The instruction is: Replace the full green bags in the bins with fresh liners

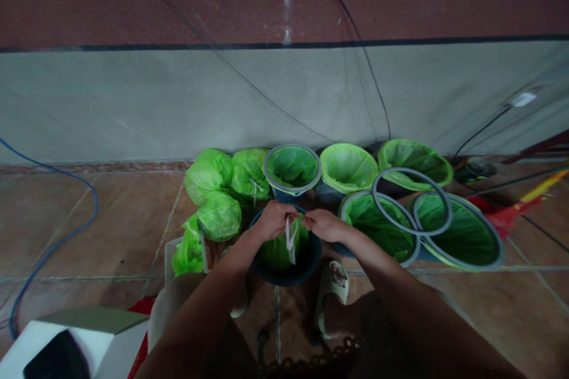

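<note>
A green trash bag (282, 253) is inside the dark blue bin (287, 278) between my feet. Above the bin's mouth, my left hand (274, 220) is closed on a white drawstring (291, 240), which hangs down in a loop. My right hand (326, 225) faces it from the other side, fingers pinched at the drawstring and the bag's gathered top. The exact grip of the fingertips is too small to make out.
Tied, full green bags (219, 216) are heaped to the left. Several lined bins (349, 169) stand behind and to the right, with a loose grey ring (444, 204) across two of them. A white box (104, 343) and a blue cable (95, 198) lie left.
</note>
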`<state>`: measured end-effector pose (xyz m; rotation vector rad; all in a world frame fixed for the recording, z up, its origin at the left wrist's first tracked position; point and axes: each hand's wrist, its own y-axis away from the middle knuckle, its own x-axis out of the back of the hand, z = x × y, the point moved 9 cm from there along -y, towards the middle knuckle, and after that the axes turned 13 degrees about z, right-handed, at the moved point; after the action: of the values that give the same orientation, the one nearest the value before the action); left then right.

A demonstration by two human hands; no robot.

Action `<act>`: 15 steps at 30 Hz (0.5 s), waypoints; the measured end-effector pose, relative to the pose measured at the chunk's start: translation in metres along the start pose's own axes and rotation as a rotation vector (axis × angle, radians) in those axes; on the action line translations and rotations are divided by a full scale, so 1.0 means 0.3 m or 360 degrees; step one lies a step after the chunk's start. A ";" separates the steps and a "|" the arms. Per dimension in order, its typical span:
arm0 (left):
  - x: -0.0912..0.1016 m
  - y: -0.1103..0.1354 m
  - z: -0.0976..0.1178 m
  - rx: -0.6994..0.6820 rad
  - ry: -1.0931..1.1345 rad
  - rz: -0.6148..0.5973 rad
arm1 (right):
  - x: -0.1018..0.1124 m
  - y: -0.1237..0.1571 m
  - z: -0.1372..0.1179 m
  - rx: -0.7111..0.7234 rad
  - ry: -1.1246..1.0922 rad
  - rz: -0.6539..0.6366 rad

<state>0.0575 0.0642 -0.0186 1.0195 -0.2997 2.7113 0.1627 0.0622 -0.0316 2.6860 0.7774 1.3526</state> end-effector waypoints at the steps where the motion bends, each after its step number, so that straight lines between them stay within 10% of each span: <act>1: 0.005 0.004 0.023 -0.0096 -0.0087 -0.0010 | 0.026 -0.018 0.005 0.0021 -0.0050 0.0181; 4: 0.019 0.015 0.074 -0.0279 -0.0279 -0.0006 | 0.026 -0.053 0.011 0.0111 -0.0491 0.0388; 15: 0.076 0.049 0.136 -0.0588 -0.0494 0.0464 | -0.033 -0.022 0.009 -0.0307 -0.1301 0.0092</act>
<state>0.0620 0.0425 0.0251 1.3611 -1.0341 2.5768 0.1571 0.0641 -0.0423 2.7268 0.4407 0.2211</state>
